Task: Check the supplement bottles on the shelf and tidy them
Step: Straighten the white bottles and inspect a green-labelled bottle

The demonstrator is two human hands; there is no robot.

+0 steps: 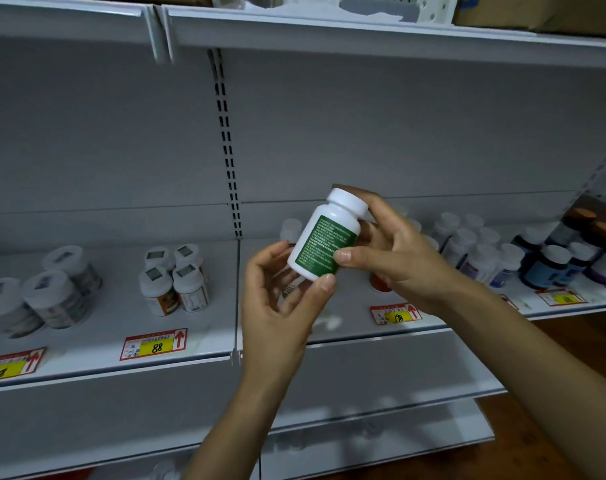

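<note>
Head view: tilted white green-labelled bottle (324, 237) between both hands.

The print on the green label of the held bottle (324, 240) is too small to read. Behind the right hand (395, 251), an orange-red bottle (379, 285) is mostly hidden. Just behind the left hand (281, 306), only the blurred top of a white-capped bottle (290, 230) shows. Far left of the grip, the jars (3, 306) are blurred, and the frame edge cuts the outermost one.

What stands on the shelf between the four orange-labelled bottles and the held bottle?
Head view: nothing; bare shelf and its panel seam separate the four bottles from the held bottle.
</note>
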